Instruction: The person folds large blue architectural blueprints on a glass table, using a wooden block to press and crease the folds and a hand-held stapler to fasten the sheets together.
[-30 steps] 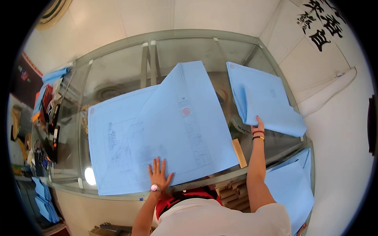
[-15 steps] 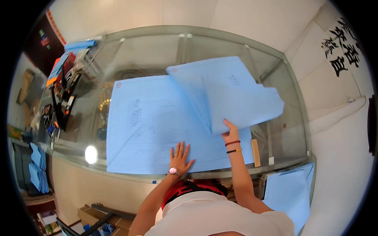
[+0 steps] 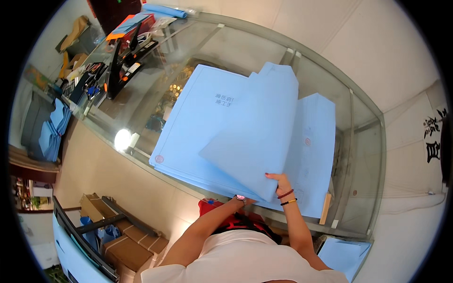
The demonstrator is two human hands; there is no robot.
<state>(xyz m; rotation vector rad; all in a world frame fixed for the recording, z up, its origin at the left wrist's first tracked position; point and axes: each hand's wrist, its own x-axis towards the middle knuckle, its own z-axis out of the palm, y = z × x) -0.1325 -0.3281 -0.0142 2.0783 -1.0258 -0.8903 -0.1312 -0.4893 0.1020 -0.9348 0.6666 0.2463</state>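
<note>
Large sheets of light blue drawing paper [image 3: 193,118] lie in layers on a glass-topped table, with small print and a round red stamp on them. My right hand [image 3: 279,183] pinches the near edge of a folded-over blue sheet [image 3: 271,118], thumb on top. That sheet curves upward and its turned flap lies across the layers. At the table's near edge my left hand [image 3: 249,201] is mostly hidden under or behind the paper; only the watch and the back of the wrist area show. To the right, a printed blue sheet [image 3: 314,155] shows from beneath the fold.
A wooden strip [image 3: 325,208] lies by the paper's right edge. Black long-arm staplers [image 3: 123,70], a blue paper roll [image 3: 165,10] and tools crowd the table's far left. Cardboard boxes [image 3: 130,247] stand on the floor at lower left. Blue sheets [image 3: 343,257] sit below the table at right.
The view has turned. My right hand has drawn the folded sheet leftward over the stack. My left hand, earlier flat on the paper with fingers spread, is now largely covered at the near edge.
</note>
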